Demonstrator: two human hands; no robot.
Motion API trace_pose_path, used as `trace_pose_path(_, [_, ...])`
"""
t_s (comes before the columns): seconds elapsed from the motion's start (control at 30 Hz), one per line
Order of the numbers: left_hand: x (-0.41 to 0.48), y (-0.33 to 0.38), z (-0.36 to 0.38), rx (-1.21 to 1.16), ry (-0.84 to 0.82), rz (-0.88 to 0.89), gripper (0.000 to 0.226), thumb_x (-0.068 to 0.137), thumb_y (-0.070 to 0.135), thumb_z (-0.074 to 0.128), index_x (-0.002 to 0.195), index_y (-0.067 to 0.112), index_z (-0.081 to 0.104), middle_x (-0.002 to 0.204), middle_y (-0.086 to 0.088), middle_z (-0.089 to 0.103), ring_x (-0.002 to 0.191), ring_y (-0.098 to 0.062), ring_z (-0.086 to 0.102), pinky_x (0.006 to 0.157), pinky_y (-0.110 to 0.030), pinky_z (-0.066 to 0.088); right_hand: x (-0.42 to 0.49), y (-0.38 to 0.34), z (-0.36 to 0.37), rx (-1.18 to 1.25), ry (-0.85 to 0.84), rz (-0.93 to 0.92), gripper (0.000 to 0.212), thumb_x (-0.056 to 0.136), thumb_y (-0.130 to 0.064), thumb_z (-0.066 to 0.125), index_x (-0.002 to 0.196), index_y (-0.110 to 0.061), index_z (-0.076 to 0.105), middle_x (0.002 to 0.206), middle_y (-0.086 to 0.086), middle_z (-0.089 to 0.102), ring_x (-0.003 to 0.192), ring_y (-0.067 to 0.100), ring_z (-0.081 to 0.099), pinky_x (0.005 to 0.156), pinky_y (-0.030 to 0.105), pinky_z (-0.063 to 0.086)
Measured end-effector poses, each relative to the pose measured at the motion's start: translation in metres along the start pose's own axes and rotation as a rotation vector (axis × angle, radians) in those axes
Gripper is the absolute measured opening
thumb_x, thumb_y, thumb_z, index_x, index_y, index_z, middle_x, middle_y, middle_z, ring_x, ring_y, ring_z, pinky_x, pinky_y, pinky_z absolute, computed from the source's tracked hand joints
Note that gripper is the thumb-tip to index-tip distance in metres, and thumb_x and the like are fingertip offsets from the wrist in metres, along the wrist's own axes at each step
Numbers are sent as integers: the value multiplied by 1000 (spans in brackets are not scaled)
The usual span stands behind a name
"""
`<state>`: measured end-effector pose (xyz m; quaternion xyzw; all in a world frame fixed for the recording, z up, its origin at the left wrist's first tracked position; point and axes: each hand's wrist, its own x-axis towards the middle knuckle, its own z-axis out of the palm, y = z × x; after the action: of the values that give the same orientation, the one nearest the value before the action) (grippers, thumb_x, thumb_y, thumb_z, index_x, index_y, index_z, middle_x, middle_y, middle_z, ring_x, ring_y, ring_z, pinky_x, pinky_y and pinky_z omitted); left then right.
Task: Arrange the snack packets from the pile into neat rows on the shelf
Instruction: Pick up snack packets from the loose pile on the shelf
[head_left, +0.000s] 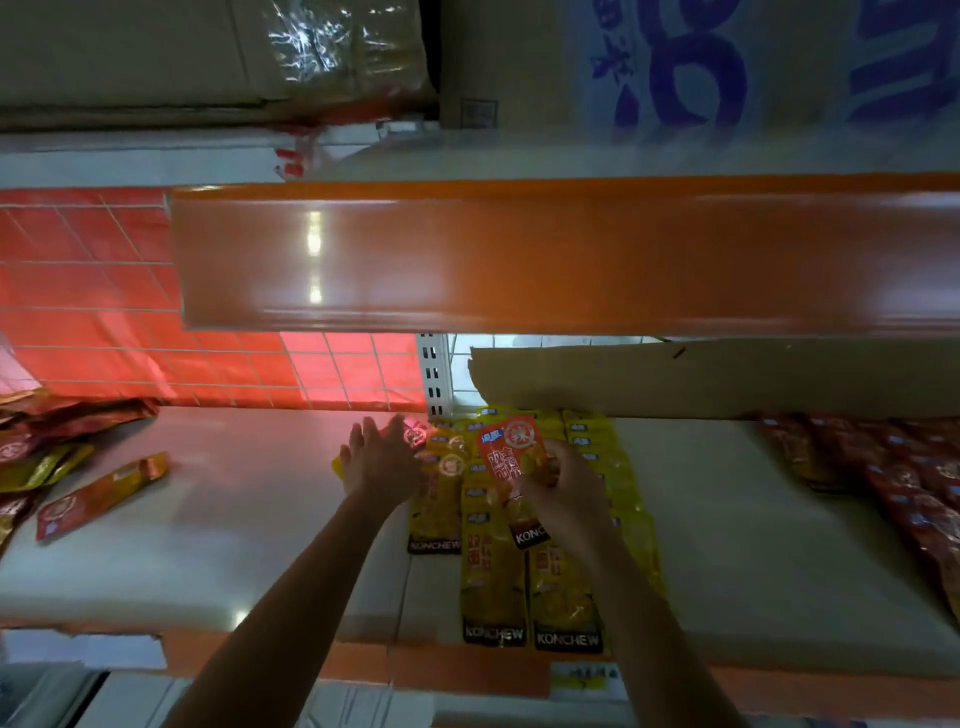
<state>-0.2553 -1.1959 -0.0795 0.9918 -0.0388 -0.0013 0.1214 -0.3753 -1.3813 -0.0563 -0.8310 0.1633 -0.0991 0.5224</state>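
The right hand (569, 493) pinches a red packet (511, 457), with fingers curled round its lower half. This packet is held tilted above the yellow rows (493, 577). The rows lie flat on the shelf (234, 519) at 6 o'clock of the view, black label ends toward the front edge. The left hand (382, 465), at 9 o'clock of the right hand, is flat, fingers straight and close together. A second packet (415, 431) lies at its fingertips; contact cannot be told. The pile (31, 457) sits at 9 o'clock, a lone packet (101, 496) near it. A red group (909, 483) lies at 3 o'clock. Cardboard (727, 374) leans behind the rows at 1 o'clock.
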Motion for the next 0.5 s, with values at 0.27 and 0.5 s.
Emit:
trace_pose_path(0.27, [9,-18,12,26,61,18,51,95,51,42,133,18,43,127,-15,50,117,-33,47,98,-41,40,5,-3,20,-19,36,34,49,85,-23,66,131,-22,50,89,-22,51,75,-6,49,57,10,34])
trace_pose_path(0.5, [-6,-6,6,31,199,-20,32,102,30,32,126,10,42,116,-18,54,107,-34,51,88,-41,46,2,-3,25,27,37,20,45,85,-21,66,128,-23,53,86,-19,56,72,-5,54,50,8,36])
